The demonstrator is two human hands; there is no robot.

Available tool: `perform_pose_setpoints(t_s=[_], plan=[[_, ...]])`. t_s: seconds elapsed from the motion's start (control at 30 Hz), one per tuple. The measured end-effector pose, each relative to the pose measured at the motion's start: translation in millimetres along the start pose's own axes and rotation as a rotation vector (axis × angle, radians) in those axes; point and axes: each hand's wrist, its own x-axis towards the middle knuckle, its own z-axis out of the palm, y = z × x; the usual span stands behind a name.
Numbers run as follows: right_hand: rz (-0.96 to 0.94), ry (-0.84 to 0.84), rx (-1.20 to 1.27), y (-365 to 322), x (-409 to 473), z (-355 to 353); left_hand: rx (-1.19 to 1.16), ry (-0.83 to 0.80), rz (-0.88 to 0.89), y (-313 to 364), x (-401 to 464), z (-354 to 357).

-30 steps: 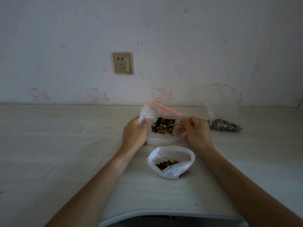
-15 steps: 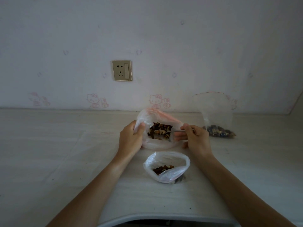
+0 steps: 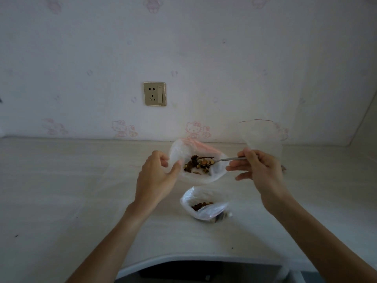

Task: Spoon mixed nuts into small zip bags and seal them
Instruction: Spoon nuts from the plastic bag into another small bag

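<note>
Right hand (image 3: 262, 171) pinching loaded spoon (image 3: 220, 160), left hand (image 3: 158, 173) gripping nut bag (image 3: 199, 162), small bag (image 3: 204, 205) nearer.

Pale countertop (image 3: 61, 190), large nut bag (image 3: 201, 176), small bag (image 3: 204, 207), third bag (image 3: 263, 135)

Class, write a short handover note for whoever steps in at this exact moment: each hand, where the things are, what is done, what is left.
Left hand pinches the rim of the big nut bag, holding it open.
Right hand holds the spoon, its bowl loaded with nuts above that bag.
Small zip bag stands open nearer the table edge, holding a few nuts.
Another bag stands behind the right hand.
Done: the scoop.
Left: tip the spoonful into the small bag, top it up, seal it.
</note>
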Motion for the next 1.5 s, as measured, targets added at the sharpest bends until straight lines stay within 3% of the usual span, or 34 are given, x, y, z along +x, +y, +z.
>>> perform_pose_setpoints(t_s=[0.2, 0.4, 0.5, 0.63, 0.8, 0.97, 1.07, 1.33, 1.5], plan=[[0.037, -0.069, 0.077, -20.5, -31.4, -8.9, -0.145, -0.28, -0.007, 10.5, -39.6, -10.6], [0.013, -0.121, -0.047, -14.4, -56.3, -10.8, -0.108, -0.422, -0.002, 16.5, -55.2, -22.3], [-0.142, -0.186, -0.248, -11.4, -62.8, -7.7, -0.129, -0.422, 0.007, 21.8, -55.8, -22.1], [-0.505, -0.317, -0.641, -12.5, -73.2, -7.9, -0.261, -0.459, -0.08, 26.8, -56.7, -22.0], [-0.797, -0.373, -0.73, -14.3, -81.5, -7.0, -0.433, -0.512, -0.204, 27.7, -57.0, -26.0], [-0.898, -0.329, -0.758, -13.7, -77.2, -8.3, -0.374, -0.479, -0.184, 23.8, -59.8, -27.6], [-0.804, -0.29, -0.691, -8.7, -74.2, -6.0, -0.289, -0.448, -0.159, 22.4, -59.7, -26.5], [-0.188, 0.001, -0.083, -0.4, -53.9, -3.1, -0.234, -0.471, -0.121, 12.2, -50.4, -36.6], [0.152, 0.061, 0.153, 2.0, -33.9, 0.7, -0.252, -0.323, -0.167, 3.4, -28.8, -27.2]])
